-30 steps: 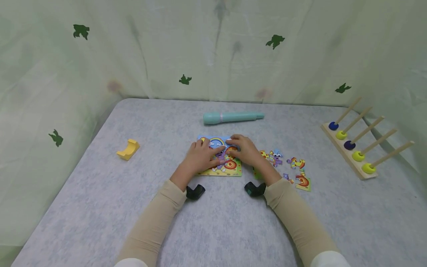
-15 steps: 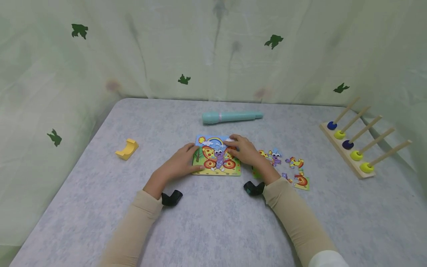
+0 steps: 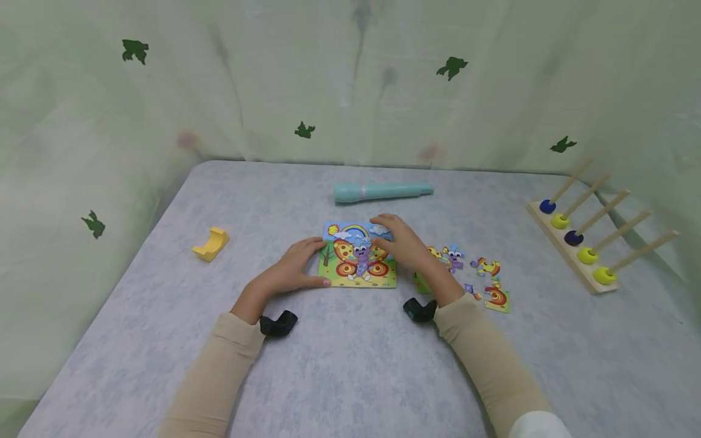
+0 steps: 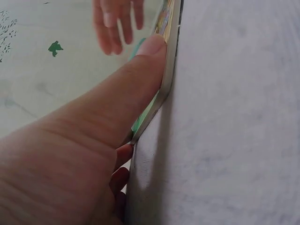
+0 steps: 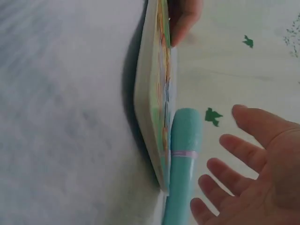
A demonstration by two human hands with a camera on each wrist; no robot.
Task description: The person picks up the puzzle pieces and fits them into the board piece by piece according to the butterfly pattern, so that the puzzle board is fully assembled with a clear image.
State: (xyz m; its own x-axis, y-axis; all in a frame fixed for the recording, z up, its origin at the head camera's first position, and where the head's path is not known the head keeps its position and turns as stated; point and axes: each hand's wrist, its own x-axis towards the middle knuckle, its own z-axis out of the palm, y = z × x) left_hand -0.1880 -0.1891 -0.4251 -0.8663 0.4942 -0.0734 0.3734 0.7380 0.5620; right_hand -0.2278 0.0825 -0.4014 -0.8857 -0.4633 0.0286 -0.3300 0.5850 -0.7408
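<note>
A square butterfly puzzle (image 3: pixel 358 255) lies on the table in the head view, its picture whole, with a sun and rainbow at the top. My left hand (image 3: pixel 290 267) grips its left side. In the left wrist view the thumb (image 4: pixel 150 47) lies on the puzzle's near edge while the other fingers reach to its side. Over the upper right part hovers my right hand (image 3: pixel 408 243), fingers spread. The right wrist view shows that hand (image 5: pixel 262 173) apart from the board, holding nothing.
Loose puzzle pieces (image 3: pixel 495 296) lie to the right, partly behind the right forearm. A teal microphone-shaped tube (image 3: pixel 383 192) lies behind the puzzle. Far right stands a wooden peg rack (image 3: pixel 575 246) with blue and yellow beads. At left is a yellow curved block (image 3: pixel 211 244).
My left hand has drawn back from over the picture to the puzzle's left side and holds it there. The right hand has lifted off the upper right part.
</note>
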